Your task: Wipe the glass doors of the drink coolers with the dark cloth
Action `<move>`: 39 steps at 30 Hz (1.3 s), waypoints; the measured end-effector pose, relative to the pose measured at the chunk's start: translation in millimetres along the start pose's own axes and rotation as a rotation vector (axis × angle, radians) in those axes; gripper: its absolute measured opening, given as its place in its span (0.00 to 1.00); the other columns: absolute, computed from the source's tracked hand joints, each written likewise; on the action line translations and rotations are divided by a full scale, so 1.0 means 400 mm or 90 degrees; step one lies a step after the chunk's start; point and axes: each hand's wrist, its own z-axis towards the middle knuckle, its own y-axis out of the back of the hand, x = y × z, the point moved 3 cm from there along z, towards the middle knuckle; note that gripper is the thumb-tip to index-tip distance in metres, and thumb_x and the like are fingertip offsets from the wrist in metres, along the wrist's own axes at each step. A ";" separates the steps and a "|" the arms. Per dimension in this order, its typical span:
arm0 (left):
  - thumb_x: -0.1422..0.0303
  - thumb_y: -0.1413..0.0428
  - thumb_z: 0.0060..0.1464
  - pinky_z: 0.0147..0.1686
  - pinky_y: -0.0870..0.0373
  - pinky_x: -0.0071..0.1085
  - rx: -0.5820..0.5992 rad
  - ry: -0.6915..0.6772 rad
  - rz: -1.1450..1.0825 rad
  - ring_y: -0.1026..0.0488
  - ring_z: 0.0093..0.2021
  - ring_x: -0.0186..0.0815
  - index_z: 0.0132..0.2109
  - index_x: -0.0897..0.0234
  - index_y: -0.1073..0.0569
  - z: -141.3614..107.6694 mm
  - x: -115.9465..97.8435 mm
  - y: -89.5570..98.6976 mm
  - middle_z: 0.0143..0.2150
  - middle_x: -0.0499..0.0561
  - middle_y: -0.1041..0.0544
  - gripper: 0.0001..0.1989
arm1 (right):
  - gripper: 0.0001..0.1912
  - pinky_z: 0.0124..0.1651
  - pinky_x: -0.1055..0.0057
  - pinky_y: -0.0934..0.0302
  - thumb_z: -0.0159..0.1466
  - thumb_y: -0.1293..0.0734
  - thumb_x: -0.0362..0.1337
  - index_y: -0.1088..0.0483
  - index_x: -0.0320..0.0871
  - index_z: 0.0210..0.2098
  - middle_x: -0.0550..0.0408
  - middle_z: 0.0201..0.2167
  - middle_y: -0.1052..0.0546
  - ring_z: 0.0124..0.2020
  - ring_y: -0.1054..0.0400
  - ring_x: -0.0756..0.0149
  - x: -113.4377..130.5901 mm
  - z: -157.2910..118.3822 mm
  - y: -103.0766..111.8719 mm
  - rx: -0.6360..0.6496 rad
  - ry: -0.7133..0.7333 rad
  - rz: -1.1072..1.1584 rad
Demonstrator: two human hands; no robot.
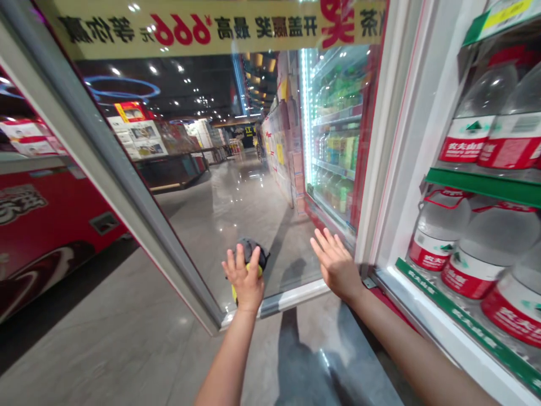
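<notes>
A glass door [296,293] with a silvery frame stands swung out in front of me. My left hand [245,282] is raised against or just before the lower part of the glass, palm forward, its fingers spread and nothing in them. Lower right on the pane, my right hand [336,262] reaches up with fingers stretched out, also holding nothing. Whether either hand presses on the glass, I cannot tell. Partly hidden behind my left fingers is a dark grey and yellow shape [262,258], seen through or reflected in the pane.
On the right, shelves with green edge strips [482,186] hold large water bottles [482,254] with red and white labels. A red display case [46,220] stands at left on the grey floor [139,338]. A yellow banner [139,45] crosses the door's top.
</notes>
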 end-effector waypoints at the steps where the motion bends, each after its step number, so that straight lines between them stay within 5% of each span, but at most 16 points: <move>1: 0.85 0.47 0.50 0.71 0.59 0.64 0.031 -0.036 -0.003 0.58 0.78 0.49 0.64 0.47 0.29 -0.018 0.002 -0.001 0.75 0.54 0.41 0.39 | 0.35 0.74 0.48 0.49 0.63 0.43 0.21 0.37 0.41 0.69 0.46 0.73 0.42 0.76 0.55 0.53 0.025 0.007 -0.003 -0.007 0.022 0.011; 4: 0.86 0.50 0.51 0.72 0.58 0.61 0.089 -0.058 -0.005 0.57 0.78 0.45 0.65 0.46 0.29 0.003 0.000 0.013 0.74 0.53 0.39 0.39 | 0.34 0.74 0.48 0.50 0.65 0.43 0.23 0.38 0.44 0.70 0.48 0.74 0.44 0.76 0.56 0.54 0.093 0.020 -0.019 -0.019 0.077 0.040; 8: 0.84 0.49 0.50 0.71 0.61 0.64 -0.016 0.142 0.012 0.70 0.78 0.49 0.72 0.56 0.39 0.064 0.047 0.057 0.79 0.58 0.58 0.42 | 0.33 0.73 0.46 0.50 0.66 0.42 0.24 0.37 0.45 0.69 0.48 0.74 0.44 0.76 0.54 0.53 0.151 0.028 -0.042 -0.003 0.104 0.038; 14: 0.87 0.50 0.48 0.69 0.57 0.67 0.036 0.127 0.023 0.70 0.78 0.50 0.69 0.53 0.36 -0.072 0.094 0.036 0.78 0.56 0.54 0.43 | 0.37 0.73 0.44 0.50 0.64 0.41 0.24 0.44 0.43 0.72 0.46 0.75 0.48 0.75 0.53 0.50 0.200 0.047 -0.081 0.046 0.130 0.017; 21: 0.88 0.54 0.52 0.71 0.59 0.63 0.025 0.114 0.049 0.69 0.78 0.46 0.71 0.52 0.38 -0.001 0.121 0.063 0.78 0.54 0.52 0.42 | 0.39 0.73 0.47 0.50 0.65 0.42 0.26 0.53 0.32 0.74 0.36 0.74 0.47 0.74 0.50 0.49 0.235 0.068 -0.135 0.094 0.084 -0.008; 27: 0.86 0.54 0.56 0.70 0.50 0.61 0.142 0.119 0.037 0.64 0.77 0.47 0.68 0.53 0.34 -0.143 0.167 0.040 0.77 0.57 0.47 0.37 | 0.39 0.74 0.46 0.53 0.65 0.41 0.28 0.54 0.29 0.74 0.33 0.75 0.50 0.75 0.53 0.47 0.239 0.073 -0.133 0.111 0.067 -0.007; 34: 0.90 0.55 0.50 0.72 0.56 0.59 0.114 0.172 0.036 0.73 0.77 0.46 0.73 0.56 0.44 -0.101 0.152 0.014 0.79 0.57 0.61 0.46 | 0.42 0.73 0.45 0.52 0.65 0.39 0.29 0.58 0.27 0.74 0.33 0.76 0.55 0.76 0.57 0.46 0.227 0.079 -0.139 0.121 0.079 -0.027; 39: 0.90 0.54 0.50 0.71 0.49 0.56 0.164 0.231 0.015 0.69 0.77 0.47 0.73 0.59 0.44 -0.203 0.141 -0.022 0.78 0.61 0.59 0.45 | 0.43 0.72 0.44 0.52 0.64 0.39 0.30 0.59 0.28 0.75 0.33 0.76 0.57 0.76 0.58 0.45 0.225 0.086 -0.156 0.131 0.077 -0.032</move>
